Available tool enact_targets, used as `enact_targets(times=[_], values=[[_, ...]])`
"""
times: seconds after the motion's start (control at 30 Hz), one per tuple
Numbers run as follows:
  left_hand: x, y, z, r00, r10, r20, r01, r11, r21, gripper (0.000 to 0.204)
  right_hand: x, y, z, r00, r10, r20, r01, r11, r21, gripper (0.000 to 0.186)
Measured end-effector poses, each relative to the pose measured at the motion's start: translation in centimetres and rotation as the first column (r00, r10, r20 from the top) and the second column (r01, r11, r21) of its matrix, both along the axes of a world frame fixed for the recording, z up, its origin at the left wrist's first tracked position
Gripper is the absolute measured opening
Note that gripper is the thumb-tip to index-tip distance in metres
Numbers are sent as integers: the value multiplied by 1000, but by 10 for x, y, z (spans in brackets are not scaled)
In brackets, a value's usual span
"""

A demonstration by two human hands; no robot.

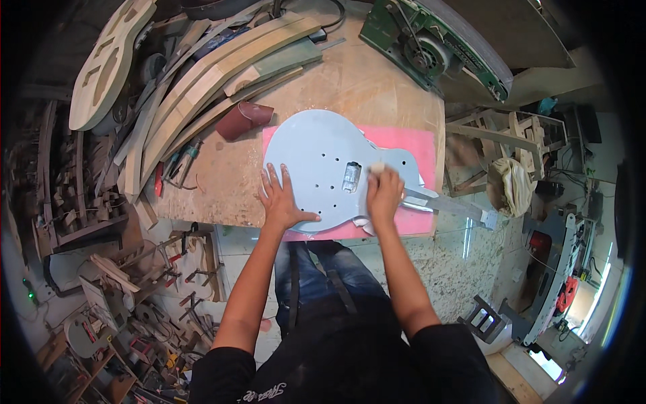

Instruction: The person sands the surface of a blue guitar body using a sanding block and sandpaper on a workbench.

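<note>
A pale grey-blue electric guitar body (306,145) lies flat on a pink foam sheet (416,145), its neck (454,205) extending right past the workbench. Several small holes and one rectangular cavity (351,177) show in its face. My left hand (277,200) rests open on the body's left edge, fingers spread and whitish at the tips. Right of the cavity, my right hand (385,195) is closed on a small pale tan pad (377,167) against the surface. The hand hides most of that pad and is slightly blurred.
On the wooden workbench (229,195) sit a reddish-brown sandpaper roll (243,121), curved wood strips (222,71) and pliers (185,161). A green machine (424,50) stands at the far right. An unfinished guitar body (108,67) lies far left. Clamps (195,269) hang lower left.
</note>
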State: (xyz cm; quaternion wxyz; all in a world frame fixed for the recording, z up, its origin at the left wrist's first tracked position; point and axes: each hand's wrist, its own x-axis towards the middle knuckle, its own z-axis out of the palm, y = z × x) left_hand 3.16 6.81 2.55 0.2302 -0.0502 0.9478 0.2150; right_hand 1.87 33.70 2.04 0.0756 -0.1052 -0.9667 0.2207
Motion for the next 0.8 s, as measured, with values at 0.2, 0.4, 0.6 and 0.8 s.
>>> enact_targets(times=[0.2, 0.4, 0.6, 0.8], values=[[2, 19, -8, 980, 103, -170, -109, 994, -30, 146, 30, -9, -14, 994, -35, -107, 41, 997, 59, 20], [-8, 39, -28, 905, 208, -370, -271, 954, -126, 114, 7, -4, -4, 998, 13, -59, -13, 1000, -3, 21], [-12, 42, -30, 895, 203, -397, -289, 942, -169, 102, 8, -3, -14, 997, 10, -74, -8, 1000, 24, 25], [-11, 37, -29, 876, 232, -424, -320, 936, -149, 98, 23, -18, -5, 994, 103, -25, -105, 991, -82, 26]])
